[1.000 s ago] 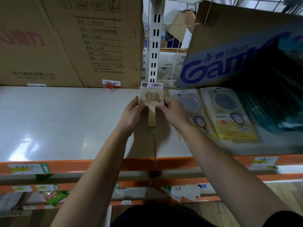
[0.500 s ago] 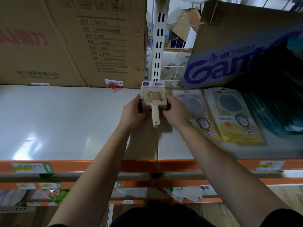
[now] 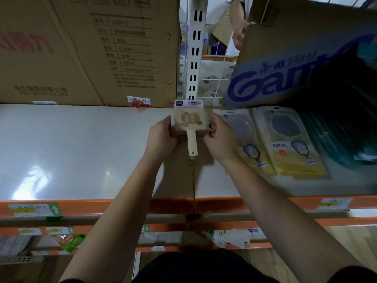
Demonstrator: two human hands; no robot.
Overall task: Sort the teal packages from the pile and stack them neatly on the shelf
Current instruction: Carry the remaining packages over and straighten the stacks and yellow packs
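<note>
The left hand (image 3: 161,137) and right hand (image 3: 219,139) each grip one side of a beige handled package (image 3: 190,119) above the white shelf (image 3: 81,150), beside two yellow packages (image 3: 293,148).

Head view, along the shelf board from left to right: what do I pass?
In order: left hand → beige handled package, held by both hands → right hand → pale mirror package → yellow mirror package → dark teal pile.
</note>
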